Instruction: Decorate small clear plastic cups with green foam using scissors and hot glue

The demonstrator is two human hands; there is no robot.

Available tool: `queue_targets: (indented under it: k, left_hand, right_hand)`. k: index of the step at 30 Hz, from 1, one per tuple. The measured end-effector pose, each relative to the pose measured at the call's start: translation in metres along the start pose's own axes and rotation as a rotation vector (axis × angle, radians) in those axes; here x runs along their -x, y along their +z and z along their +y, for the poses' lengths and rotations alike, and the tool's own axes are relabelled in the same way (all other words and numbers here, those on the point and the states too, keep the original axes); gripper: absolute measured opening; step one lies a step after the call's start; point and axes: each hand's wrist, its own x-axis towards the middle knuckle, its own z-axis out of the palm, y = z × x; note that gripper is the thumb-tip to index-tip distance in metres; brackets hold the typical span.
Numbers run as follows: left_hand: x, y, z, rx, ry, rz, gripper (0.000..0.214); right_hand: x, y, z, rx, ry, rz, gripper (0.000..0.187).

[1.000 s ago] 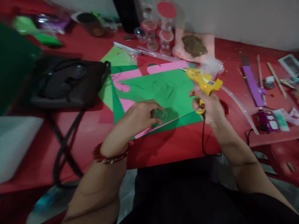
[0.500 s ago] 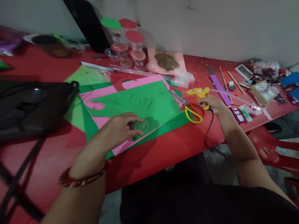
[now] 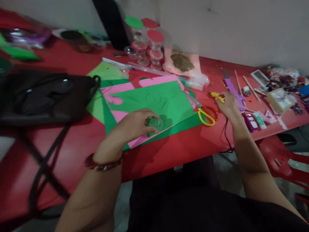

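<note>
My left hand [image 3: 138, 124] is closed around a small clear plastic cup [image 3: 156, 123], thumb and fingers on its side, over the front part of a green sheet [image 3: 166, 101]. Pink paper [image 3: 118, 116] with cut-out edges lies under that sheet. To the right, my right hand [image 3: 228, 103] has its fingers round a yellow glue gun [image 3: 218, 96], its nozzle pointing left and its body partly hidden by the hand. A black cord [image 3: 226, 133] hangs from it. Between the hands lie scissors [image 3: 205, 116] with yellow and red handles, blades on the paper.
Clear cups with red and green tops [image 3: 155, 45] are stacked by the wall, beside brown material [image 3: 182, 62] on pale paper. A dark bag [image 3: 45, 96] sits at the left. A purple-handled knife [image 3: 233, 90], sticks and a small box [image 3: 281, 100] lie right.
My right hand has moved the glue gun right, away from the scissors, and turned it so less of it shows. The view has shifted; my left hand still holds the cup over the paper.
</note>
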Motion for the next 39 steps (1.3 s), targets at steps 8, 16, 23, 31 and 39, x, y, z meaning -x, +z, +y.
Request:
queue_targets:
  k: [8, 16, 23, 31, 39]
  left_hand:
    - [0.007, -0.02, -0.004, 0.439, -0.246, 0.585, 0.025]
    - [0.004, -0.025, 0.002, 0.773, -0.306, 0.807, 0.004]
    - [0.004, -0.02, 0.006, 0.755, -0.293, 0.743, 0.003]
    - [0.002, -0.006, -0.004, 0.635, -0.26, 0.644, 0.013]
    - [-0.009, 0.011, 0.007, 0.388, 0.25, 0.697, 0.041]
  right_hand:
    - [0.064, 0.062, -0.106, -0.498, -0.734, -0.331, 0.018]
    - [0.064, 0.092, -0.134, -0.408, -0.9, -0.506, 0.028]
    - [0.065, 0.091, -0.15, -0.296, -0.931, -0.593, 0.017]
    - [0.057, 0.083, -0.171, -0.191, -0.904, -0.659, 0.027]
    - [0.056, 0.082, -0.18, -0.103, -0.906, -0.686, 0.019]
